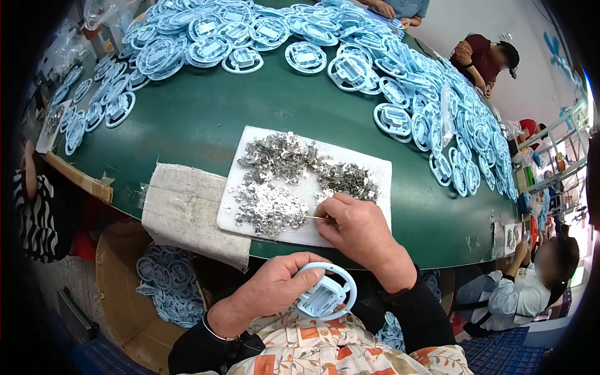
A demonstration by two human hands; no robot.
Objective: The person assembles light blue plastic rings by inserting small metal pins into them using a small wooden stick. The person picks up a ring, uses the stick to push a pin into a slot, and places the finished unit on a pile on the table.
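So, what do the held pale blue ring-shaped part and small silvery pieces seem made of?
Held pale blue ring-shaped part: probably moulded plastic, satin, given even colour. Small silvery pieces: likely metal, shiny, given bright glints; alloy unclear.

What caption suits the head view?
Left hand holds a blue part; right hand points a thin stick at silvery bits.

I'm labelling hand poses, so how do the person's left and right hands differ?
The left hand holds a light-blue ring-shaped part, while the right hand pinches a thin stick. The left hand is close to the floral garment; the right hand is farther out, over the white board. Both are bare.
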